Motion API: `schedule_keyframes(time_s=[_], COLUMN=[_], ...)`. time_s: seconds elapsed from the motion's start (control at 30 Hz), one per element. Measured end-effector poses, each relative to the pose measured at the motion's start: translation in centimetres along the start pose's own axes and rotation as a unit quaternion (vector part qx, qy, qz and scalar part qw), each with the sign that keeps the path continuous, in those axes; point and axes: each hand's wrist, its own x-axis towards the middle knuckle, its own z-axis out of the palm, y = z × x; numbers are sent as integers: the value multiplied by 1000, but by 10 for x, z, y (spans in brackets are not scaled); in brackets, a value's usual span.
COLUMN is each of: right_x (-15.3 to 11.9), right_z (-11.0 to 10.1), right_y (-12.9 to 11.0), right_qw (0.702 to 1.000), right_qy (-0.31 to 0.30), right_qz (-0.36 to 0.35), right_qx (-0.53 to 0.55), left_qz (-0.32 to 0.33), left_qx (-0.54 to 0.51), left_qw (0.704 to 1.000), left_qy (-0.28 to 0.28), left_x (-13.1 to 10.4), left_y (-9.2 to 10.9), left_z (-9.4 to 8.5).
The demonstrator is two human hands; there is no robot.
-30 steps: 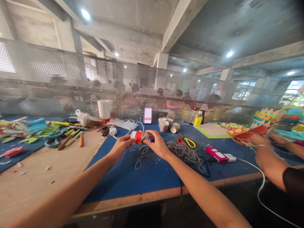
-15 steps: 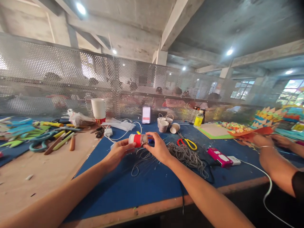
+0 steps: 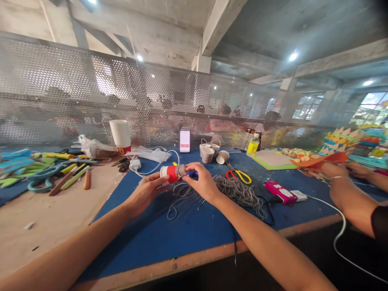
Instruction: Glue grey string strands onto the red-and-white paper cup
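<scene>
My left hand [image 3: 145,189] is closed around the white end of a paper cup [image 3: 172,173] with a red band, held on its side above the blue table mat. Grey cord [image 3: 181,171] is wound round the cup's right end. My right hand [image 3: 201,182] pinches at that wound end, thumb and fingers on the cord; the exact grip is partly hidden. Below and to the right lies a loose heap of grey cord [image 3: 239,192], with strands trailing under the cup. A small blue object [image 3: 192,173] shows just behind my right fingers.
Behind stand cord-wrapped cups [image 3: 207,154], a phone [image 3: 184,141], stacked paper cups [image 3: 120,135] and a yellow bottle [image 3: 253,144]. Scissors [image 3: 242,176] and a magenta box [image 3: 280,192] lie right. Tools [image 3: 45,178] cover the left side. Another person's hands [image 3: 336,171] work at far right.
My right hand has shifted slightly at the cup's wound end, and the blue object behind it shows more. The cup stays in my left hand. The view has shifted a little.
</scene>
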Motion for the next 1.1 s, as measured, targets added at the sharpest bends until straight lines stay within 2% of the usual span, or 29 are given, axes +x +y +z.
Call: schedule_keyframes(time_s=[0.3,0.5,0.57,0.67,0.73,0.83,0.93,1.0,1.1], right_x=[0,-3,-2,2,8,20,30,31,27], right_z=[-6,-6,-8,-15,-23,-37,-45,-45,-38], right_y=[-7,-14,-13,-7,-2,4,8,13,25], right_qw=[998,991,991,989,982,957,907,877,859], right_qy=[-35,-106,-90,-36,-33,-93,-169,-205,-241], right_qz=[-26,-31,-16,24,55,97,115,131,146], right_qx=[-53,-75,-98,-144,-176,-258,-367,-414,-428], left_qz=[18,11,7,2,-2,-5,-4,-1,2], left_qx=[1,-22,-27,-32,-36,-38,-40,-38,-37], left_qw=[999,998,997,996,996,996,996,996,996], left_qy=[34,60,67,79,87,86,80,80,83], left_x=[2,3,3,4,5,8,9,9,7], left_y=[1,3,4,4,3,1,-1,-2,0], left_z=[-3,-4,-4,-5,-7,-9,-11,-11,-10])
